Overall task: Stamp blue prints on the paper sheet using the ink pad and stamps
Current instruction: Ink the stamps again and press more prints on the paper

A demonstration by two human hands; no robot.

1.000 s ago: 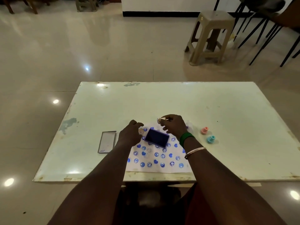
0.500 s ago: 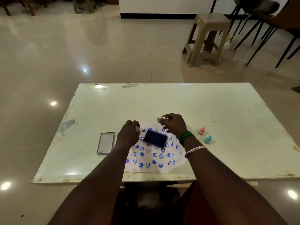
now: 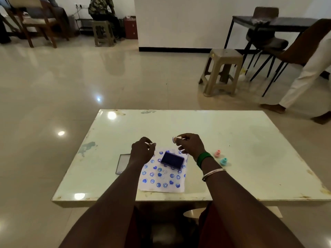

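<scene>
Tiled glossy floor, pale table (image 3: 232, 140) with chipped edges; tan stool (image 3: 222, 70) on the floor past the table at 1 o'clock.

Head view: sheet (image 3: 161, 187) lies at the table's near edge, covered in blue smiley and heart prints. Ink pad (image 3: 172, 160) sits open on the sheet's far half, tilted, blue face up. Lid (image 3: 123, 163) lies flat on the table at 9 o'clock of the sheet, partly hidden by the left forearm. Pink stamp (image 3: 217, 153) and teal stamp (image 3: 223, 161) stand upright on the table at 3 o'clock of the pad, near each other, off the sheet.

Left hand (image 3: 142, 152) is raised at 10 o'clock of the pad, fingers curled, pinching a pale bit (image 3: 149, 144), too small to name. Right hand (image 3: 189, 144) is raised at 1 o'clock of the pad, fingertips pinching a white stamp (image 3: 174, 139), its round face turned left. Green bangles (image 3: 203, 158) and a silver bracelet (image 3: 213, 173) on the right wrist.
</scene>
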